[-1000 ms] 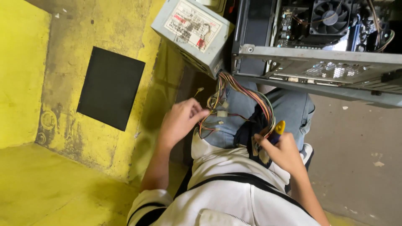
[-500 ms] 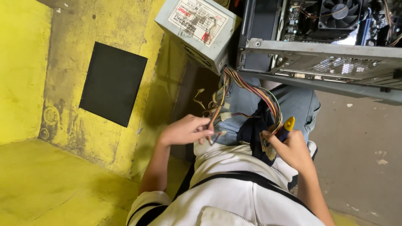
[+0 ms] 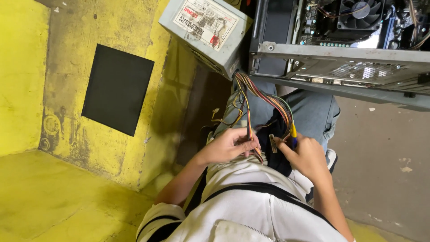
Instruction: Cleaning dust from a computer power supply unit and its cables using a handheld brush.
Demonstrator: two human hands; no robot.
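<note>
A grey power supply box (image 3: 204, 33) rests at the top, and its bundle of coloured wires (image 3: 262, 96) runs down into my lap. My left hand (image 3: 230, 145) is closed around a strand of that bundle near its lower end. My right hand (image 3: 304, 154) grips a yellow-handled tool (image 3: 293, 131) together with the other strands, just beside a small connector (image 3: 273, 143). The two hands are a few centimetres apart over my jeans and a black cloth. The tool's tip is hidden behind the wires.
An open computer case (image 3: 340, 58) with a black fan (image 3: 360, 11) and circuit board lies at the upper right, above my knees. A yellow wall with a black rectangular panel (image 3: 117, 89) stands at the left. Grey floor lies at the right.
My left hand has moved down and right from the loose wires and closed on the bundle close to my right hand. My right hand has stayed with the yellow tool.
</note>
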